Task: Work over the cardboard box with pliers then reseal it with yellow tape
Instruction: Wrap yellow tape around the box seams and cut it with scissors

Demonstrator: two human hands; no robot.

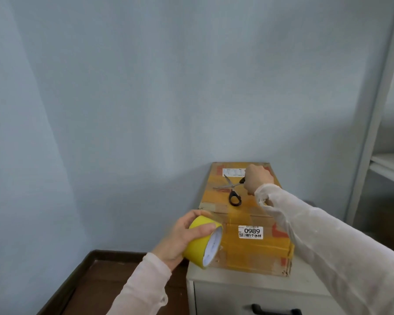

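A cardboard box [248,248], covered in yellowish tape and bearing a white label reading 0989, stands on a white cabinet. My left hand [180,237] grips a roll of yellow tape [203,243] at the box's near left corner. On the box top lie black-handled scissors [231,189], blades spread wide. My right hand [258,179] is curled round one of their handles at the far right of the box top. No pliers are in view.
The white cabinet [248,292] has a black drawer handle [275,311] at the bottom. A pale blue wall stands behind the box. A white shelf unit [378,133] rises at the right. Dark wooden floor [96,287] lies at the lower left.
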